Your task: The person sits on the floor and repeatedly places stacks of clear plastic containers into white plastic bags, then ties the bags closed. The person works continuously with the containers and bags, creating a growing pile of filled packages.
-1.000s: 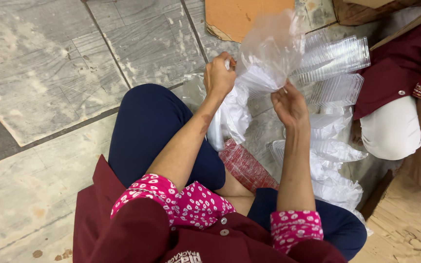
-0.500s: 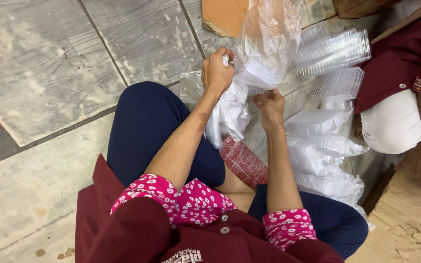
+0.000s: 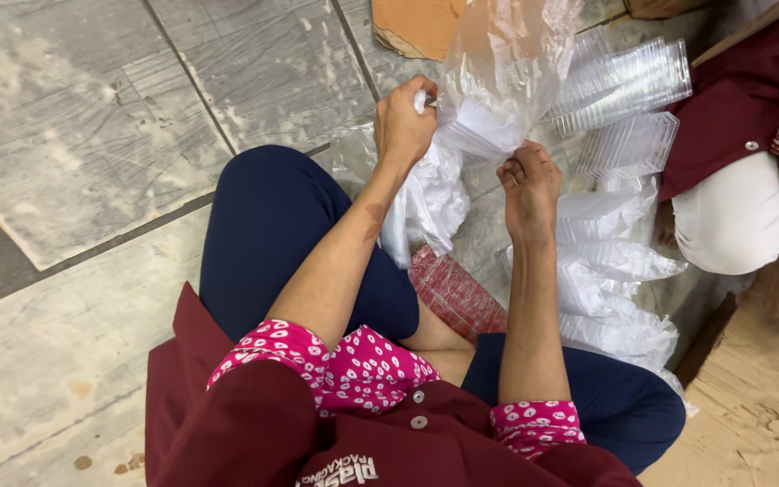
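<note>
Right now we hold a clear plastic bag (image 3: 507,72) up over the floor between our two hands. Our left hand (image 3: 405,126) is curled tight on the bag's left edge, fingers closed around a bunched bit of film. Our right hand (image 3: 529,185) pinches the lower right edge, fingertips pressed together on the plastic. Inside the bag sits a stack of white liners (image 3: 489,126), near its bottom. Just beyond, nested clear plastic containers (image 3: 624,81) lie on their sides, close against the bag's far edge. More crumpled bags (image 3: 615,271) crowd the right, touching our forearm's side. A red ribbed stack (image 3: 457,293) rests beside our knee. Another person's leg (image 3: 732,216) hems in the right; open grey floor tiles (image 3: 92,135) lie to the left.
</note>
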